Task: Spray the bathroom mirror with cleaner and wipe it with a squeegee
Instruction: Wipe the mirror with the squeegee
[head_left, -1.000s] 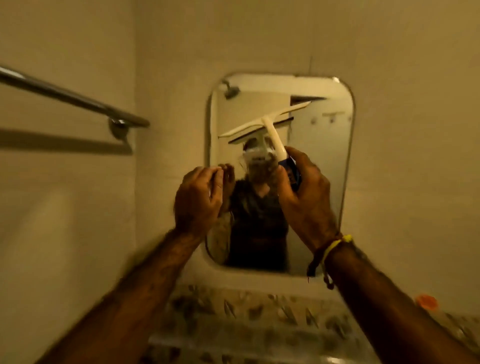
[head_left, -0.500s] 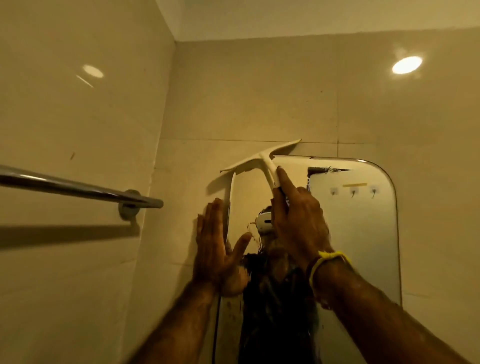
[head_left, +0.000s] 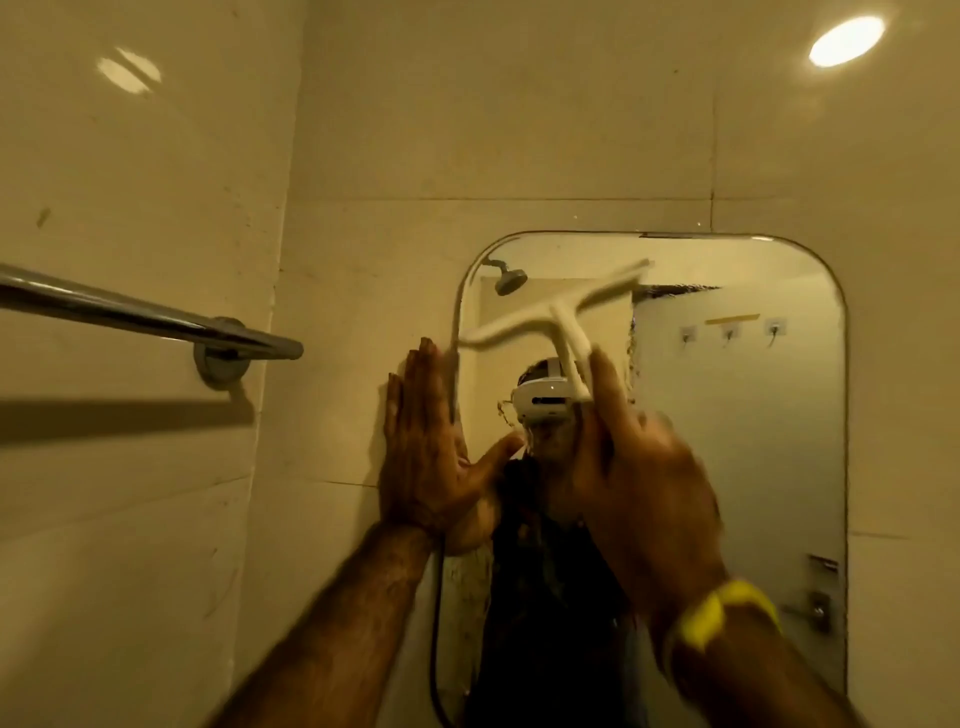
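Right hand (head_left: 649, 493) fingers wrapped round squeegee (head_left: 558, 312) handle, blade tilted across the mirror's (head_left: 737, 441) upper left, long axis rising rightward; left hand (head_left: 426, 457) flat, fingers spread, braced at the mirror's left edge, so pull runs down.

Warm, dim yellow light all round. Big glossy cream tiles (head_left: 519, 130) cover both walls, meeting at a corner. A chrome rail (head_left: 145, 314) juts from the left wall on a round mount, throwing a dark shadow below. A bright lamp glare (head_left: 845, 41) shines top right.
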